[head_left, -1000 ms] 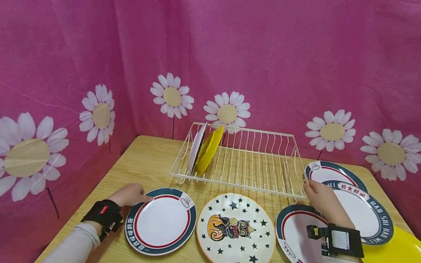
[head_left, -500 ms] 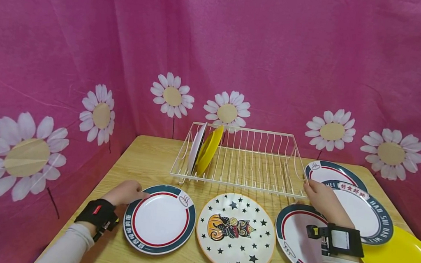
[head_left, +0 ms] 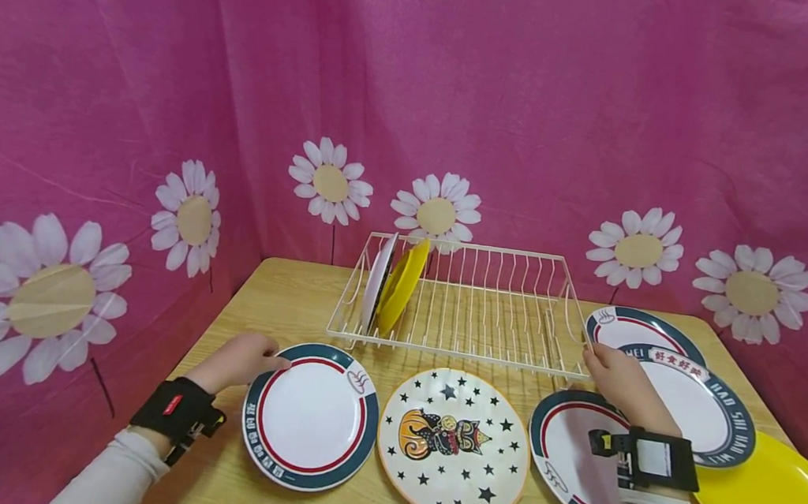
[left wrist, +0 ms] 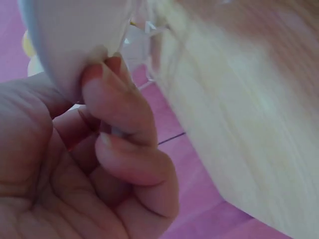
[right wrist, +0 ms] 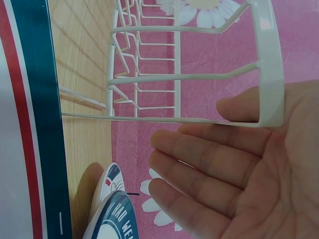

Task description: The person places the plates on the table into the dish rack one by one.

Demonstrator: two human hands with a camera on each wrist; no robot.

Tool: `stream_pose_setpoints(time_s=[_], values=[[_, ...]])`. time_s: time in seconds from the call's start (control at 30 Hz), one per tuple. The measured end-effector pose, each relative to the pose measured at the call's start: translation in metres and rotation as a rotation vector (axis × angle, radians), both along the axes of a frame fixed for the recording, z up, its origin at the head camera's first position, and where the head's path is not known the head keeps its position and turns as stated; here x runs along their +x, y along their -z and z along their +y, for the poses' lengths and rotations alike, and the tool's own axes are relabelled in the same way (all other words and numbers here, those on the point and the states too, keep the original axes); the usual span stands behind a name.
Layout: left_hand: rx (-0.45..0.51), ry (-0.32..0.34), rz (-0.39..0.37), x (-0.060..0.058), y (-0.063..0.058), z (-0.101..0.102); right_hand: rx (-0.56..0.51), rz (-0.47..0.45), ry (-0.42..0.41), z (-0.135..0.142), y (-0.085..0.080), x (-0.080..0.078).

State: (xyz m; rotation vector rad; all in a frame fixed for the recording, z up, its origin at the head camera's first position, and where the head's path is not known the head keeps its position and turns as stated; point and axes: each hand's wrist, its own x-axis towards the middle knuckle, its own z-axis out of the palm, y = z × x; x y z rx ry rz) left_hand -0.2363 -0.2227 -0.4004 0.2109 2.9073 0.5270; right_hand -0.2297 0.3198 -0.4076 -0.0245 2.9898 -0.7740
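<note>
L fingers [left wrist: 119, 107] curled, pinching plate [head_left: 312, 419]; R fingers [right wrist: 209, 159] approx. straight, pinching rack [right wrist: 174, 77].

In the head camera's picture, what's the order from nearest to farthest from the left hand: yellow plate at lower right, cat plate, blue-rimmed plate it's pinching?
From the left hand:
1. Blue-rimmed plate: pinched at its upper-left edge.
2. Cat plate: front middle, right of the first.
3. Yellow plate: lower right.
</note>
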Motion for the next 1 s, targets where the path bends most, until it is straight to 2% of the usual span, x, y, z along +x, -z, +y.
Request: stream_pose_setpoints(time_s=[0.3, 0.47, 0.63, 0.77, 1.0], values=[[-0.005, 0.066, 0.07, 0.014, -0.031, 0.013, 0.016, 0.017, -0.011, -0.001, -0.001, 0.0], [-0.028, 0.139, 0.149, 0.025, -0.05, 0.019, 0.014, 0.017, -0.014, 0.0, -0.001, 0.001], [-0.051, 0.192, 0.187, 0.035, -0.07, 0.026, 0.005, 0.009, -0.009, 0.0, 0.0, 0.0], [-0.062, 0.234, 0.238, 0.037, -0.084, 0.032, 0.002, 0.003, -0.006, 0.001, 0.0, -0.002], [-0.055, 0.309, 0.285, 0.031, -0.107, 0.046, -0.013, -0.009, -0.005, 0.001, 0.001, -0.001]])
